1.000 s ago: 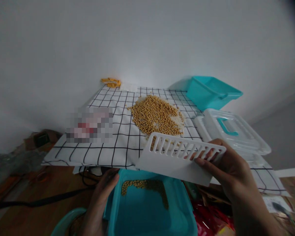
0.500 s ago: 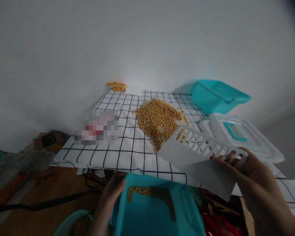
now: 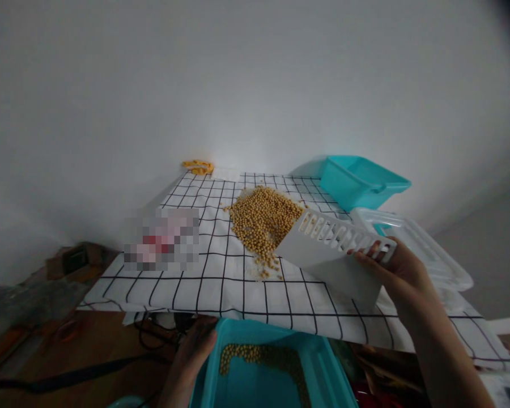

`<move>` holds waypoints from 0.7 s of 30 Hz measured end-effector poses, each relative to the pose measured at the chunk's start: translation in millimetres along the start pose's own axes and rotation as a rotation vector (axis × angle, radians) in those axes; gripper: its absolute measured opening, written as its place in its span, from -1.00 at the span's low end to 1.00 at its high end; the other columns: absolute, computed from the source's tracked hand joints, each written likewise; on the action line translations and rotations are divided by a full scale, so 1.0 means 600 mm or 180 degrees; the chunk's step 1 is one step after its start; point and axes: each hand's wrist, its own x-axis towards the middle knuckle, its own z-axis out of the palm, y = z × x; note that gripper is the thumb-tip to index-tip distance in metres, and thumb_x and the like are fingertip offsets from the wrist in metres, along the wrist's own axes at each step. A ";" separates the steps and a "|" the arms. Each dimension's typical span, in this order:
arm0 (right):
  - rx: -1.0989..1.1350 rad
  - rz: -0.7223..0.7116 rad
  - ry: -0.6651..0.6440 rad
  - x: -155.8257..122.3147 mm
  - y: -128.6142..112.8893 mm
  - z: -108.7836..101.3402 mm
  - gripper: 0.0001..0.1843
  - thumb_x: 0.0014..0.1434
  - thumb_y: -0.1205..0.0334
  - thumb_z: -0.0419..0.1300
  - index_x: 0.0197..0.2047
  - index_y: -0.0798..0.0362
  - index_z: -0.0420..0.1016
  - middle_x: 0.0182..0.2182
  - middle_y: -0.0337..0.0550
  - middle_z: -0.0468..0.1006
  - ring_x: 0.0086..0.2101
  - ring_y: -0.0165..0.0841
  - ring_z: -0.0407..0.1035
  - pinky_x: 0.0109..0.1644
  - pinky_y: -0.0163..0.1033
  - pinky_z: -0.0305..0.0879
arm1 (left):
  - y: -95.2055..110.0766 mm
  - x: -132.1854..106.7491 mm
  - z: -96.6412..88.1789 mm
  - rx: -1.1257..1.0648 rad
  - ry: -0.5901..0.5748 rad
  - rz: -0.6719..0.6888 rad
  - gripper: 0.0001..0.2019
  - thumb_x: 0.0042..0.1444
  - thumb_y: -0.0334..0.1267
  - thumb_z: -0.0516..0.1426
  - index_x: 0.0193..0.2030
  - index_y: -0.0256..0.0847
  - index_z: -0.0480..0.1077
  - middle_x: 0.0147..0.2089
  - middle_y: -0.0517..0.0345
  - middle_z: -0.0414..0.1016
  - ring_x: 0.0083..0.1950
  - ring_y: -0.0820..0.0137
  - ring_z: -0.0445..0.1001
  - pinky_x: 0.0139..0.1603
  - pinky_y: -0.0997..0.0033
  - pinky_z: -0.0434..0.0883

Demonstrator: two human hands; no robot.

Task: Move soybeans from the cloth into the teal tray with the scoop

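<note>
White panel (image 3: 331,269), turquoise bin (image 3: 325,362), hands (image 3: 402,269) on both; right outstretched, left (image 3: 195,345) low

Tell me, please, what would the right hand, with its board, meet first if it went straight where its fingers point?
Probably the pile of beans: the right hand points left along the white slotted board, whose far end appears at the pile's edge. Contact is hard to tell.

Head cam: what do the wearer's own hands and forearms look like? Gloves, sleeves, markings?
Left hand and right hand are bare, no gloves. Right forearm: no sleeve, watch or band in view. Left forearm: only a short part shows, also uncovered. No rings or markings discernible; some fingers are hidden and the image is dim.
</note>
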 end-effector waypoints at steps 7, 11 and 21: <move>0.0309 -0.0215 0.0114 0.041 -0.016 0.022 -0.65 -0.06 0.09 0.48 -0.38 -0.03 0.38 -0.47 -0.30 0.47 -0.44 -0.36 0.34 -0.38 -0.27 0.25 | -0.002 -0.006 0.020 -0.0058 -0.0058 0.0027 -0.78 -0.02 0.05 0.29 -0.31 0.02 0.59 -0.15 0.12 0.79 -0.02 0.06 0.68 0.01 0.22 0.59; 0.0431 -0.0397 0.0228 0.061 -0.036 0.052 -0.63 -0.05 0.07 0.47 -0.34 -0.04 0.36 -0.41 -0.29 0.53 -0.41 -0.35 0.35 -0.33 -0.24 0.27 | 0.004 -0.018 0.037 -0.0248 -0.0189 -0.0017 -0.65 0.01 0.23 0.26 -0.27 0.05 0.62 -0.16 0.14 0.80 -0.10 0.06 0.70 -0.07 0.20 0.63; 0.0278 -0.0140 -0.0346 0.019 -0.044 0.046 -0.69 0.07 0.04 0.43 -0.29 -0.04 0.39 -0.44 -0.28 0.47 -0.45 -0.35 0.35 -0.41 -0.26 0.26 | 0.017 -0.011 0.033 -0.0121 -0.0177 -0.0045 -0.72 -0.02 0.15 0.30 -0.28 0.09 0.68 -0.13 0.13 0.80 -0.09 0.03 0.69 -0.07 0.20 0.60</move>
